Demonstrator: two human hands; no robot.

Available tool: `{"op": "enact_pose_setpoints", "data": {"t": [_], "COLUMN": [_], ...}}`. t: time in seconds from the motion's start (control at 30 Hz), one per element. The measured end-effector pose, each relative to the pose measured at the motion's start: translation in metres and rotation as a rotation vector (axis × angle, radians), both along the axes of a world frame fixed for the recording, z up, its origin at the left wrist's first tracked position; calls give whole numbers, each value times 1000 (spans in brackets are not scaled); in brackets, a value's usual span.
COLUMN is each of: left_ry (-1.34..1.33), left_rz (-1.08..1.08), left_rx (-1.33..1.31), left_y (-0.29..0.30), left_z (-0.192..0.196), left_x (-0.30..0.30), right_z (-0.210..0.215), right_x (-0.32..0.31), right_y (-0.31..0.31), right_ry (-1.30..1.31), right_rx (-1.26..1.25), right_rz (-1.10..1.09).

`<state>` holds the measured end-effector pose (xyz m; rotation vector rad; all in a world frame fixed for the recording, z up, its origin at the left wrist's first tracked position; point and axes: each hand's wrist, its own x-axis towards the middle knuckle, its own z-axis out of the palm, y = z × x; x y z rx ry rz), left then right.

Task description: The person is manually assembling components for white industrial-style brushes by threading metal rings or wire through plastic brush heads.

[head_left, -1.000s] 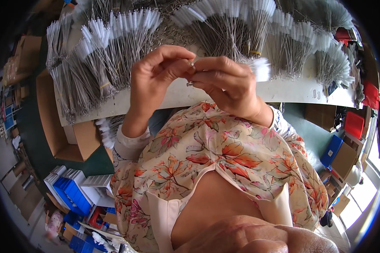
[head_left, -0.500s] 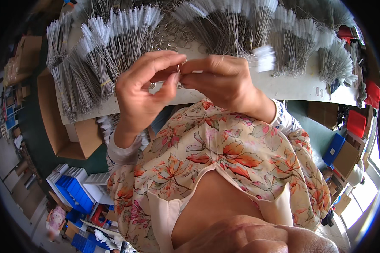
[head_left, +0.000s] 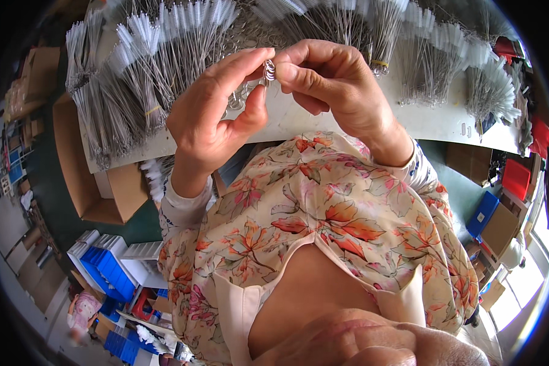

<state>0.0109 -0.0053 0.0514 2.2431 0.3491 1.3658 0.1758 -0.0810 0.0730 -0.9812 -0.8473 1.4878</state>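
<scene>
Silver stack of small metal rings [head_left: 269,71] sat between the fingertips of both hands, in front of the pale, flat counter [head_left: 421,125].
Left hand [head_left: 210,113]: thumb and forefinger narrowly apart, holding the stack by its upper and lower edges. Right hand [head_left: 338,79]: thumb and forefinger drawn close at the stack's right side; couldn't tell if they gripped it. Counter carried bundles of white-bristled brushes with thin wire stems [head_left: 180,58] left and right, loose silver rings [head_left: 256,33] between. Open brown cardboard box [head_left: 71,161] stood beside the counter's left end.
</scene>
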Motion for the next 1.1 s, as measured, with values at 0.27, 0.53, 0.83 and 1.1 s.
{"op": "enact_pose_setpoints", "data": {"t": [0.27,0.53,0.83,1.1], "left_ry": [113,846,773,-97], "left_rz": [-210,524,625,348], "left_rx": [-174,-275,-387,-534], "left_y": [16,105,110,91], "left_z": [8,-52,-70,-43], "left_x": [-9,-33,-53,-47], "right_z": [-3,-110,-67,-64], "right_x": [2,-30,34,64], "right_y": [4,-6,37,67], "right_ry": [-278,-1095,-1372,-1624], "right_rx": [19,433,550,171], "right_rz": [56,-60,-391,-202]}}
